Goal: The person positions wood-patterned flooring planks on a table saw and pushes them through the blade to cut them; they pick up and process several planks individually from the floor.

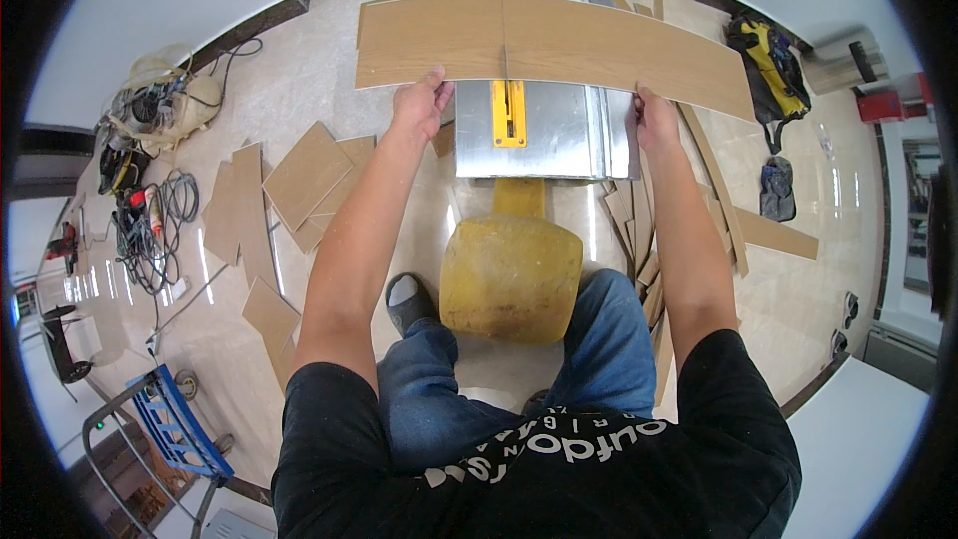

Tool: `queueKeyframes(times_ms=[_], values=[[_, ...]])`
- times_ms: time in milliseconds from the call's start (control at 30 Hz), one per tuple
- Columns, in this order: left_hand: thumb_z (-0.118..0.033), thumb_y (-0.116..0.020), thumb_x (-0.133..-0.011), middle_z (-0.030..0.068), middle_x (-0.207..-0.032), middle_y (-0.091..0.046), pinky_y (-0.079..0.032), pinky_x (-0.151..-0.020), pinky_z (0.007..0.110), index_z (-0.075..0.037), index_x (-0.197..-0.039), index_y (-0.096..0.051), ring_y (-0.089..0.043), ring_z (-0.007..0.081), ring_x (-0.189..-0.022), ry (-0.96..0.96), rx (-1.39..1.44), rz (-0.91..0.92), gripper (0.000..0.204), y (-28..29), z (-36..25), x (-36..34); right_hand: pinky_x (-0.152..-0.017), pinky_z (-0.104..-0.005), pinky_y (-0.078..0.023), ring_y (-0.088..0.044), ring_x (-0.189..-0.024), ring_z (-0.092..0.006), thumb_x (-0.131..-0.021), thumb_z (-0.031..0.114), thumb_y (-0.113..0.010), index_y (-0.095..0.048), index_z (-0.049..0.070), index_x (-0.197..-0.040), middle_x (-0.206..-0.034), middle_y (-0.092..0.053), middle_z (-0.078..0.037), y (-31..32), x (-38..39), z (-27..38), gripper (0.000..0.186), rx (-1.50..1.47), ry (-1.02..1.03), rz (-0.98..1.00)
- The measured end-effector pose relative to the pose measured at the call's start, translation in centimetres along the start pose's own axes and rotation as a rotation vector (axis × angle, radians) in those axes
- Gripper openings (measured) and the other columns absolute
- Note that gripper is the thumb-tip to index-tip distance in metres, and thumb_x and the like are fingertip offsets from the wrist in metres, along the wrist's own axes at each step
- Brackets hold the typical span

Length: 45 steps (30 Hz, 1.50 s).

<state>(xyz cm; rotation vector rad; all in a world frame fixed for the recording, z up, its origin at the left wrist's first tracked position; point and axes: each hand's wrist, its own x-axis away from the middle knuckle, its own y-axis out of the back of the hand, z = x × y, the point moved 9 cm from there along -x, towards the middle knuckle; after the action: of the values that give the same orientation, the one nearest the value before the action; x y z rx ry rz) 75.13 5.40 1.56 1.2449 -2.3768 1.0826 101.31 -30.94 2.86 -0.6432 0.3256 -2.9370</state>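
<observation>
A long wood-grain plank [619, 38] lies crosswise over a metal-topped table saw [559, 130]. The saw's thin blade [506, 62] stands up through a yellow slotted insert [509, 115] at the plank's near edge. From the blade, a fine straight line runs across the plank to its far edge. My left hand [421, 105] grips the near edge left of the blade, thumb uppermost. On the other side, my right hand [656, 120] holds the same edge by the saw table's right side. The fingers under the plank are partly hidden.
Loose board pieces lie left [309, 175] and right [773, 233] of the saw. A worn yellow seat-shaped piece [511, 279] sits between my knees. Coiled cables [170, 210] lie at left, near a blue cart [178, 419]. A black and yellow bag [773, 70] rests at far right.
</observation>
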Motion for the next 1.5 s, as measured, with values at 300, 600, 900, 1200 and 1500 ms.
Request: queueKeyframes(times_ms=[300,600,900,1200,1500], values=[[-0.006,-0.066,-0.099,0.0069,-0.116,-0.066,-0.059,-0.092,0.032,-0.006,-0.127,-0.056,-0.064,0.0206,-0.108,-0.003,0.013,0.002,0.030,0.0,0.5,1.3,-0.063,-0.0295,-0.045,-0.053,-0.068,-0.0124,-0.092,0.006,-0.073,-0.068,0.006,-0.095,-0.080,-0.063,0.000,1.3,0.6,-0.3,0.006,-0.014,-0.013,-0.016],[-0.008,-0.067,-0.100,0.0090,-0.115,-0.065,-0.060,-0.089,0.030,-0.002,-0.124,-0.056,-0.065,0.0199,-0.103,0.009,0.001,-0.025,0.028,0.3,0.6,2.4,-0.064,-0.0303,-0.045,-0.053,-0.069,-0.0129,-0.093,0.007,-0.073,-0.068,0.005,-0.095,-0.082,-0.063,-0.001,1.8,1.0,-0.2,0.005,-0.006,0.021,-0.008],[-0.009,-0.067,-0.099,0.0088,-0.116,-0.065,-0.059,-0.090,0.029,-0.002,-0.125,-0.056,-0.065,0.0196,-0.105,0.010,-0.010,-0.002,0.028,0.1,0.8,3.9,-0.062,-0.0299,-0.044,-0.053,-0.067,-0.0120,-0.094,0.007,-0.072,-0.067,0.005,-0.095,-0.079,-0.062,0.000,2.6,2.1,-0.4,0.005,0.002,0.002,0.002],[-0.008,-0.066,-0.100,0.0103,-0.119,-0.064,-0.060,-0.092,0.030,-0.001,-0.126,-0.055,-0.065,0.0211,-0.106,-0.004,-0.003,0.004,0.029,0.2,1.2,5.0,-0.060,-0.0290,-0.044,-0.052,-0.065,-0.0119,-0.095,0.008,-0.071,-0.066,0.005,-0.094,-0.076,-0.059,0.001,3.4,2.9,-0.7,0.005,-0.015,-0.013,0.023],[-0.008,-0.066,-0.100,0.0102,-0.118,-0.064,-0.059,-0.093,0.031,-0.001,-0.126,-0.055,-0.065,0.0210,-0.105,0.008,-0.007,0.001,0.029,1.4,1.3,5.3,-0.060,-0.0293,-0.045,-0.053,-0.065,-0.0130,-0.095,0.007,-0.071,-0.066,0.005,-0.092,-0.077,-0.060,-0.001,3.8,3.3,-1.4,0.007,-0.030,-0.023,0.010]])
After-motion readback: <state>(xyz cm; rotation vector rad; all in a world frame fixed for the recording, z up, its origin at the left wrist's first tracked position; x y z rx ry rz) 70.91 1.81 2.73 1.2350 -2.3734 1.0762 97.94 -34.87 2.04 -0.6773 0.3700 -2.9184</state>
